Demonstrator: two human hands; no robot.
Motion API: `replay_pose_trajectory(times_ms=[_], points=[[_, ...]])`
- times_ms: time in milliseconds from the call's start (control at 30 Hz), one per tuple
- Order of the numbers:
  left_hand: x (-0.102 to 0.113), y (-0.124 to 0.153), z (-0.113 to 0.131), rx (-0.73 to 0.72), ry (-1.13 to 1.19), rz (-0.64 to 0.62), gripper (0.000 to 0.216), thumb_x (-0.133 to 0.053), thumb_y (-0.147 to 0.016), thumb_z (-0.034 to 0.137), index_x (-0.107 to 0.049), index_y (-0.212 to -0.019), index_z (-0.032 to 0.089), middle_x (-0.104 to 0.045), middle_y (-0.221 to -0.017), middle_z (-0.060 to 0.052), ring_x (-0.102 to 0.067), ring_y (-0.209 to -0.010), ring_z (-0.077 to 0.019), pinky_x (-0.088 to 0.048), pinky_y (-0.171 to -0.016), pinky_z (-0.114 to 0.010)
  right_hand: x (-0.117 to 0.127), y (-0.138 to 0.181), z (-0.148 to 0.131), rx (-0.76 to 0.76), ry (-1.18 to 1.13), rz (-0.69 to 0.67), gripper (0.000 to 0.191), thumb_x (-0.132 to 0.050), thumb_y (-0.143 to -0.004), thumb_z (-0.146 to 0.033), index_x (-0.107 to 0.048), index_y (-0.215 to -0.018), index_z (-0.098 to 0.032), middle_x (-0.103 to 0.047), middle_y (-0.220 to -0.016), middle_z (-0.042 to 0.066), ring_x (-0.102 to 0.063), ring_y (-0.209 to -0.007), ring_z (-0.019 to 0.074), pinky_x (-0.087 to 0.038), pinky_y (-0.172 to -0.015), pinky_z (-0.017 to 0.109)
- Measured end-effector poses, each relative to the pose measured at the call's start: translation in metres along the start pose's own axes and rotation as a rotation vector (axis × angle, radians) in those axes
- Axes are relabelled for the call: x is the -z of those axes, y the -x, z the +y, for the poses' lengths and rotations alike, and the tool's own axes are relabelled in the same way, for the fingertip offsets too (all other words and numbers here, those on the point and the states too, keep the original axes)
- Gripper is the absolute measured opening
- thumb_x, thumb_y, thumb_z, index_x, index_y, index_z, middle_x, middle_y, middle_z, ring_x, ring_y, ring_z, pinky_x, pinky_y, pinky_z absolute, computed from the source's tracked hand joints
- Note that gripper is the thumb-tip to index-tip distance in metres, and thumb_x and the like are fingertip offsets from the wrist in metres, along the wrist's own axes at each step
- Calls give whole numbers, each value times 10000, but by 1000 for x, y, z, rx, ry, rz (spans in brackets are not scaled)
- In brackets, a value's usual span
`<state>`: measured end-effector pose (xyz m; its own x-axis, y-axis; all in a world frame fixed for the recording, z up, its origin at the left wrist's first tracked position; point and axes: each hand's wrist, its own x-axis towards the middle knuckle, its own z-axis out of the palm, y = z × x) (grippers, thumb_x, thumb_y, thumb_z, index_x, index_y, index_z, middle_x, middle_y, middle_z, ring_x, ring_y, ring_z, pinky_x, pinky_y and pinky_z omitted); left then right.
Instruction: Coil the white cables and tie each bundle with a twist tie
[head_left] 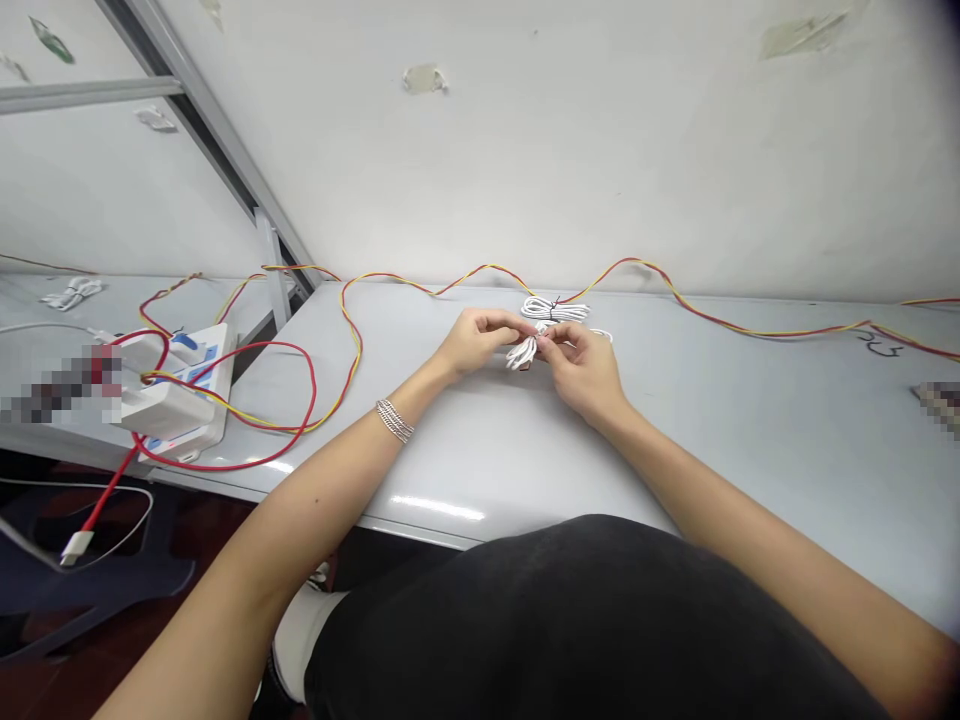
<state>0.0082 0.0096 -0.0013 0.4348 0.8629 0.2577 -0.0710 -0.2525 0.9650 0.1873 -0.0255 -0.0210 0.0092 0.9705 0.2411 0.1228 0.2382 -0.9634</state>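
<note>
Between both hands is a small coiled bundle of white cable (pixel 521 354), raised a little over the grey table (pixel 465 430). My left hand (pixel 480 340) pinches it from the left with thumb and forefinger. From the right, my right hand (pixel 585 365) pinches the middle of the bundle, where its tie seems to be; the fingertips cover that spot. Just behind the fingers lies a second white cable coil (pixel 555 309), bound with a dark twist tie. A white cable end (pixel 601 335) shows beyond my right hand.
A twisted red and yellow wire (pixel 397 276) runs along the wall. At left, a white power strip (pixel 214 390) holds plugs and chargers, with a red cable (pixel 311 370) looping over the table. Another white coil (pixel 73 292) lies far left. A blurred object (pixel 941 405) sits at the right edge.
</note>
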Motion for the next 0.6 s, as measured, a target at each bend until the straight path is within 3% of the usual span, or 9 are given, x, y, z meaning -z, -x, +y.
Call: replay_pose_trajectory(times_ms=[200,333,467,600], points=[[-2,0,-2,-25,-29,108,475,-946,-615,307,-676,-973,152,-671,-952,-62,-633,-921,-177,-534,-826,-305,-1,5,-7,76,144,-13,223,-659,-855,-435,-587,-816,-228,-694,-833,45,-684,-774,225,-569,-806,412],[-1,0,-5,92,-55,127,673,-974,-558,291,-588,-1098,177,-643,-971,-45,-634,-846,-155,-537,-787,-314,1,5,-10,96,150,-12,190,-659,-849,-409,-606,-833,-227,-699,-842,53,-675,-764,221,-556,-765,390],[-2,0,-6,91,21,39,650,-973,-575,327,-601,-1081,160,-681,-1019,-67,-664,-827,-173,-558,-797,-352,3,5,-13,117,178,-33,202,-652,-853,-418,-640,-830,-218,-714,-857,63,-682,-810,231,-563,-772,390],[-5,0,-4,29,62,37,650,-1007,-523,343,-599,-996,163,-695,-1002,-49,-665,-829,-158,-555,-816,-327,3,6,-15,144,225,-10,200,-661,-858,-409,-668,-813,-215,-729,-881,69,-682,-837,232,-575,-785,392]])
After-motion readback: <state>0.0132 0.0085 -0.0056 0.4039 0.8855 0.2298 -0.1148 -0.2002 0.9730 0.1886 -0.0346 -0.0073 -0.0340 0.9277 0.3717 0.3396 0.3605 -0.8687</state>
